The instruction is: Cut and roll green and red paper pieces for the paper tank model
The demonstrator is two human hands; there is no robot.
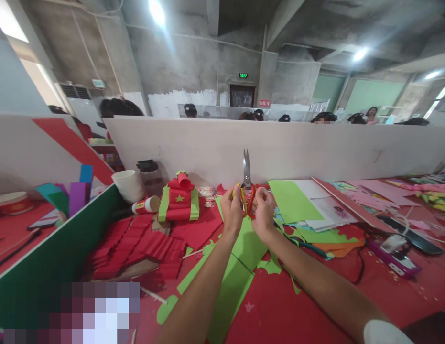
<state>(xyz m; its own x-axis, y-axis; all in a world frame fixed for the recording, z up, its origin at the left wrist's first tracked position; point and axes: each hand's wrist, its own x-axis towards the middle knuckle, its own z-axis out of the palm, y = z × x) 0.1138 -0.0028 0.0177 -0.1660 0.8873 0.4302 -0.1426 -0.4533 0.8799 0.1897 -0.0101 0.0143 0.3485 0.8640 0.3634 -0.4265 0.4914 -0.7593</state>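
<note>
A pair of scissors (247, 172) with one yellow and one red handle is held up in front of me, its blades pointing away and nearly together. My left hand (232, 209) is closed around the yellow handle. On the red handle, the fingers of my right hand (263, 209) are closed too. Beneath my forearms lie pieces of light green paper (231, 286) on the red table top (279, 310). To the left of my hands stands a red and green paper craft (179, 197) with a gold star on its front.
Pleated red paper strips (136, 248), a white cup (128, 186), a dark-lidded bottle (150, 177) and a small white tub (146, 205) are at left. Green sheets (294, 200), a purple power strip (394, 258) and a black phone-like object (412, 234) lie at right. A white partition (208, 148) stands behind.
</note>
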